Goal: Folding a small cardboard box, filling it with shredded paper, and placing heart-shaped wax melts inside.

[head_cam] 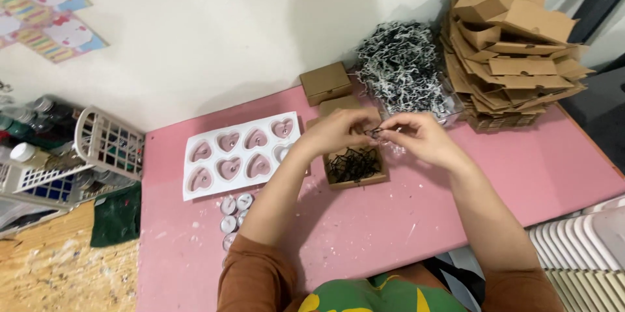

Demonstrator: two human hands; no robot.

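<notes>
1. Over the pink worktop [521, 175], head view: the left hand [335, 131] and right hand [422, 137] meet above a small open cardboard box [355, 167].
2. Fingers of both hands pinch a tuft of black shredded paper [375, 132] between them, just above the box.
3. The box sits on the worktop under the hands and holds more black shreds.
4. Left of the box lies a white heart-shaped mould tray [241, 154] with pink fills; its right edge passes under the left forearm.
5. Small round tealight cups [233, 214] lie below the tray, beside the left forearm.
6. Behind the hands stand a closed cardboard box [325, 81] and a heap of black-and-white shredded paper [402, 68].
7. At far right stands a stack of flat, unfolded cardboard boxes [511, 45].
8. At far left, off the worktop, stands a white plastic basket [107, 143].
</notes>
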